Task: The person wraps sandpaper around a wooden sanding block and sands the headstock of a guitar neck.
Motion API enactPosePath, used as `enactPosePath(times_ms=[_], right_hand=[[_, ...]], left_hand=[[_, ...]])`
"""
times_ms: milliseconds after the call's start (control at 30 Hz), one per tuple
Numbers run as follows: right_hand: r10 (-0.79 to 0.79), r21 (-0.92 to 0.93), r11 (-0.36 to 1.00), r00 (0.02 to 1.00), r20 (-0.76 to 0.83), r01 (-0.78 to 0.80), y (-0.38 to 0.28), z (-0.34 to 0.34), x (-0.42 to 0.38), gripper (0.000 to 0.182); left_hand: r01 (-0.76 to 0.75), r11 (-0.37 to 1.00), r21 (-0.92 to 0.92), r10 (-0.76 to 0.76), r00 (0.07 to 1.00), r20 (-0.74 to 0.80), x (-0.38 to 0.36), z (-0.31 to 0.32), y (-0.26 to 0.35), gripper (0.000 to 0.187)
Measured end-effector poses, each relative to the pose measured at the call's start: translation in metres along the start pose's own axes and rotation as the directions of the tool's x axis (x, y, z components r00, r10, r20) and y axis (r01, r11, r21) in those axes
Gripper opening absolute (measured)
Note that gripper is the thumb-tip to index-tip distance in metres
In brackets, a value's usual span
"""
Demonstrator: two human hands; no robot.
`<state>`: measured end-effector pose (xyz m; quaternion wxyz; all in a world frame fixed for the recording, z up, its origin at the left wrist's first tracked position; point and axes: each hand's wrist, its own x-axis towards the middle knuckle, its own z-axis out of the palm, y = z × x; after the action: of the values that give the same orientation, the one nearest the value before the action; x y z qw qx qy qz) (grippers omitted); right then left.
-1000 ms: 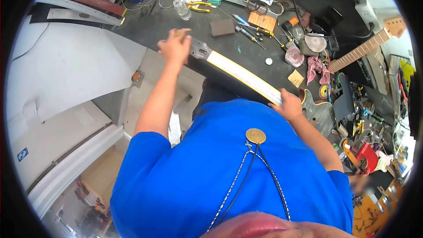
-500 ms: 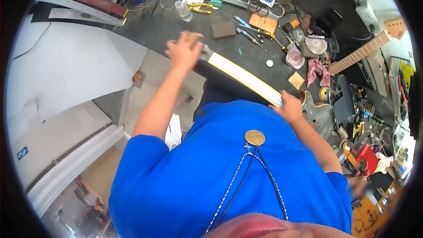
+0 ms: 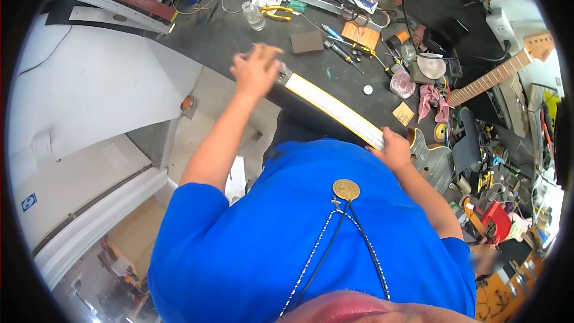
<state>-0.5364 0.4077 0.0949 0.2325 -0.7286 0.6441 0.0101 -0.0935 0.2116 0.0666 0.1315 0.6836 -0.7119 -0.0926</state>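
Observation:
A long pale strip with yellow edges (image 3: pixel 335 109) lies slantwise along the near edge of the dark table, in front of my body. My right hand (image 3: pixel 392 148) is closed round its right end. Beside the metal piece (image 3: pixel 283 73) at the strip's other end is my left hand (image 3: pixel 257 72), its fingers spread over the table edge and nothing visible in them. A dark rectangular block (image 3: pixel 307 42) lies beyond the strip, and a clear glass jar (image 3: pixel 253 17) stands farther back.
Yellow pliers (image 3: pixel 276 12), a wooden block (image 3: pixel 360 35) and screwdrivers lie at the back. A guitar neck (image 3: pixel 490 78) and a dark guitar body (image 3: pixel 433 158) are at the right. A long ruler (image 3: pixel 110 8) lies at the back left.
The view has shifted slightly. My left hand remains spread near the strip's left end, and my right hand keeps its hold on the other end.

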Motion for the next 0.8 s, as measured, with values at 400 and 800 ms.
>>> enactPosePath(times_ms=[400, 800], right_hand=[[-0.005, 0.001, 1.0, 1.0, 0.015, 0.005, 0.001, -0.003, -0.003, 0.065], [-0.019, 0.013, 1.0, 1.0, 0.012, 0.019, -0.002, -0.002, -0.004, 0.065]], left_hand=[[0.018, 0.998, -0.066, -0.025, 0.994, -0.108, 0.016, 0.023, -0.018, 0.047], [0.041, 0.998, -0.038, -0.039, 0.998, 0.044, -0.009, -0.018, 0.028, 0.046]])
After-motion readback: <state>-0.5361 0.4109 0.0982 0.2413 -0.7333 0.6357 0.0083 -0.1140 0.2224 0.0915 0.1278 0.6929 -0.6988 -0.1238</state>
